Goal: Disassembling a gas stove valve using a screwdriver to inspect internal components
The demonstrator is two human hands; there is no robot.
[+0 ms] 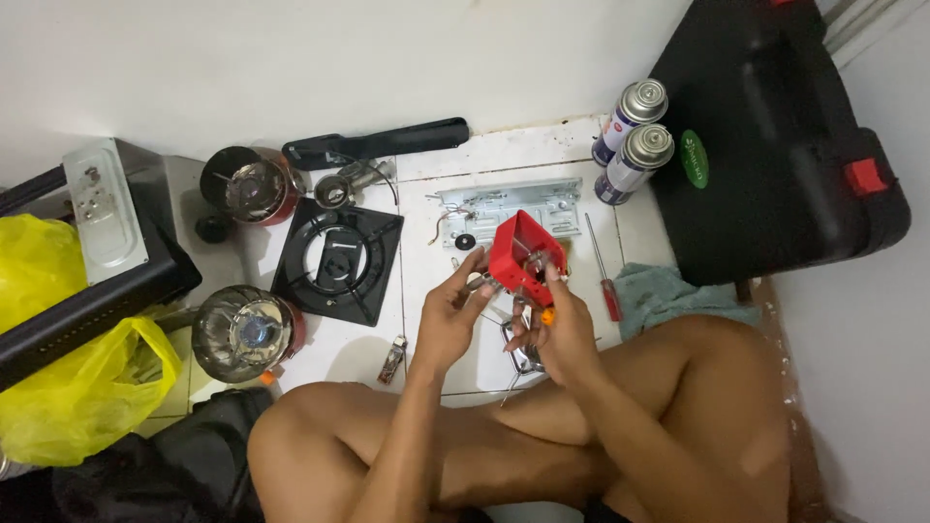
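— Head view: where was the red part (pixel 517 254) sitting?

— Just above the centre of the frame, lifted off the floor (pixel 504 155) between both hands, over the grey metal plate (pixel 509 205). It was a small red sheet-metal box, open on one side, with little metal fittings inside it.

— And the grip on it?

— The left hand (pixel 448 324) was partly closed, its fingertips pinching the box's lower left edge. The right hand (pixel 562 334) was curled round the lower right side, thumb up against the box wall, with something small and orange (pixel 548 316) at its fingers; I could not tell exactly what that was.

— How would it handle?

— I judged it light and stiff, thin painted metal with possibly sharp edges, so the outer walls and corners looked the safest hold, not the fittings within.

— Anything close by?

— A red-handled screwdriver (pixel 603 271) lay just right of it, two gas canisters (pixel 632 140) at upper right, a black burner plate (pixel 339 261) to the left.
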